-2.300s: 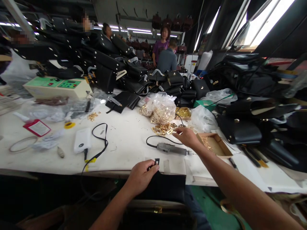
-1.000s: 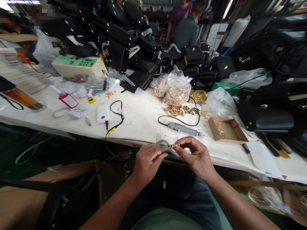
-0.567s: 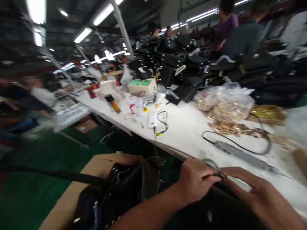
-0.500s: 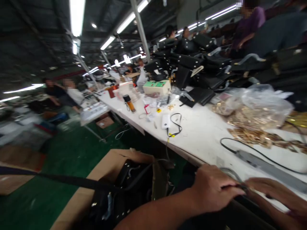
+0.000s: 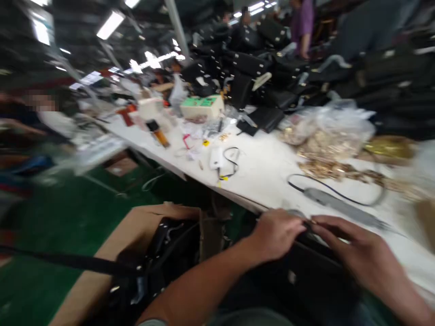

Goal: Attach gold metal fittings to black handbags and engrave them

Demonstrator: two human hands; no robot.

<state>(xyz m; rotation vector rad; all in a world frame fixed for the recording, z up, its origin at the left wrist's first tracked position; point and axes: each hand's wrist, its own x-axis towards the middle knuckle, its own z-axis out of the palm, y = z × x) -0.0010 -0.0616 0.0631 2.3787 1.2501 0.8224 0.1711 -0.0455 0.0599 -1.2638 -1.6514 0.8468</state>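
Note:
My left hand [image 5: 277, 233] is closed, its thumb and fingers pinching a small dark part at the top edge of a black bag [image 5: 306, 276]. Close on its right, my right hand [image 5: 360, 249] has its thumb and fingertips pressed on the same dark part. The bag lies low in front of me against the table's edge, with a small shiny spot on its face. Blur hides the exact shape of the part between my fingertips.
Beside my left forearm stands an open cardboard box [image 5: 112, 231] of black bags. The white table [image 5: 265, 181] carries a grey power strip [image 5: 343, 206], a white device [image 5: 216, 158], gold hardware [image 5: 340, 171], plastic bags and piled black bags [image 5: 251, 63]. People are in the background.
The view has swung right and down, so the table and box appear further left. More of my right hand and of the black bag's face now shows.

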